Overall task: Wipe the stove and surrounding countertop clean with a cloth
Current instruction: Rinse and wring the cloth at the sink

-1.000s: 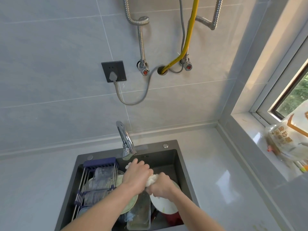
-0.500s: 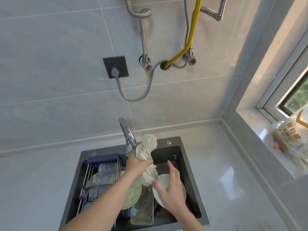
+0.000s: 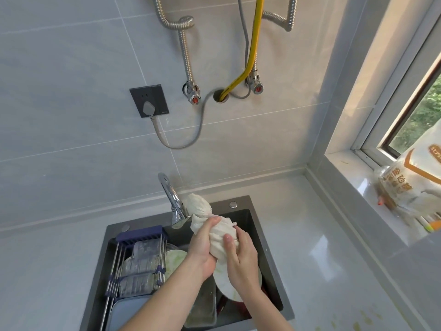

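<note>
Both of our hands are wrapped around the cloth [image 3: 220, 237] above the sink [image 3: 267, 254], at about six o'clock in the view. Our left hand [image 3: 202, 244] curls its fingers round the bundle from the nine o'clock side, and our right hand [image 3: 241, 256] closes over it from the three o'clock side, thumb and fingers pressed into the white fabric. One end of the cloth sticks up toward twelve o'clock, just beside the chrome faucet [image 3: 173, 201]. We judge that we hold it over the basin so any squeezed water falls in rather than onto the countertop [image 3: 322, 235]; the wiping itself looks not yet begun, and no stove shows in this view. Below our hands the sink holds dishes: a white plate [image 3: 224, 287], a greenish plate [image 3: 175, 259], and a wire rack [image 3: 140, 263] with clear containers at eight o'clock. On the tiled wall at twelve o'clock sit a dark socket [image 3: 149, 100] with a grey plug, two valves with red caps, and a yellow hose [image 3: 253, 44]. At three o'clock, on the window sill [image 3: 353, 177], lies a plastic bag [image 3: 410, 182] printed with orange Chinese characters; they are blurred, and we cannot read them with confidence. Faint yellowish spots mark the countertop at five o'clock.
</note>
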